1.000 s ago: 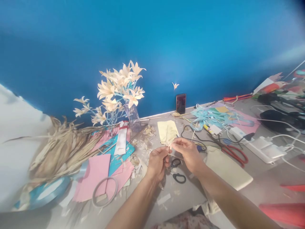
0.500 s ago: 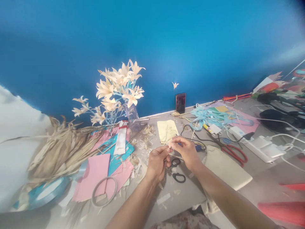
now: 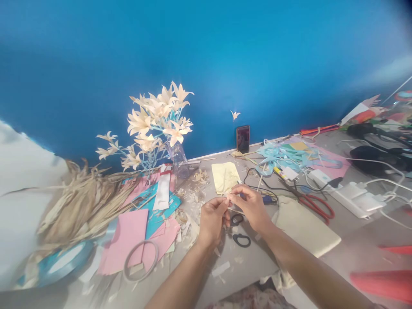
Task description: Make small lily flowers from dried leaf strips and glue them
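Note:
My left hand (image 3: pixel 212 219) and my right hand (image 3: pixel 251 208) meet at the fingertips above the table, both pinched closed. Whatever lies between the fingertips is too small to make out. Just beyond them is a pale yellow sheet (image 3: pixel 221 176) with a thin strip on it. Black-handled scissors (image 3: pixel 241 240) lie below my hands, their blades hidden. A folded cream cloth (image 3: pixel 305 227) rests beside my right forearm. Small pale scraps (image 3: pixel 189 223) are scattered left of my left hand.
Cream flowers (image 3: pixel 157 116) stand in a clear vase (image 3: pixel 177 161). Dried husks (image 3: pixel 83 201), pink paper (image 3: pixel 128 236) and a grey ring (image 3: pixel 125 262) lie left. A phone (image 3: pixel 242 139) leans on the wall. Red-handled scissors (image 3: pixel 317 206) and a power strip (image 3: pixel 341 195) are right.
My fingertips have shifted slightly and remain pinched together. The right hand's fingers have tilted a little. The whole view has moved very slightly.

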Action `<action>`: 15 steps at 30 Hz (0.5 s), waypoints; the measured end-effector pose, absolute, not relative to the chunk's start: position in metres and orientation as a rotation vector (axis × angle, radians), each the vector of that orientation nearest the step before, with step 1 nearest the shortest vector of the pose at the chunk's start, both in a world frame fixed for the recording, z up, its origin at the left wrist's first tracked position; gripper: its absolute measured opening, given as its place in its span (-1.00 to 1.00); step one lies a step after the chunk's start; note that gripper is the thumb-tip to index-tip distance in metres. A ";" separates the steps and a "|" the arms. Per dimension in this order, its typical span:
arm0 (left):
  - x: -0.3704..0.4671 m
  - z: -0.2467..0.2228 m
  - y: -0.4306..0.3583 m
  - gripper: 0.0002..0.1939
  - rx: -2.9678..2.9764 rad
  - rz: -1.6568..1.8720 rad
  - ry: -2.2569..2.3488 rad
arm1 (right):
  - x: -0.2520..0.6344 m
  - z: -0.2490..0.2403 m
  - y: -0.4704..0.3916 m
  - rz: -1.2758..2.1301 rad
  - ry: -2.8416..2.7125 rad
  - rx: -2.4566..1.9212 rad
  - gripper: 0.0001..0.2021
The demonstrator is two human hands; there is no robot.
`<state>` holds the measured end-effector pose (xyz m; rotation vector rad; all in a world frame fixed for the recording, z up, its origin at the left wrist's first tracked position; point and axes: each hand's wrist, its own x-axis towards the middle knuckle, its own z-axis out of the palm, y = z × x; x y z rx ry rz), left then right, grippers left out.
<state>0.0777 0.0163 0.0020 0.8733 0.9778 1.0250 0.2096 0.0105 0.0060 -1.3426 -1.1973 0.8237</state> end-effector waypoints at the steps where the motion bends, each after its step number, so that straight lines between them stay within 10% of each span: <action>1: 0.078 0.001 0.016 -0.70 0.917 1.041 1.010 | 0.210 0.007 0.009 0.831 -1.206 -1.342 -0.86; 15: 0.076 -0.006 0.015 -0.66 1.012 1.205 0.890 | 0.216 0.020 -0.016 0.251 -1.544 -1.249 -0.84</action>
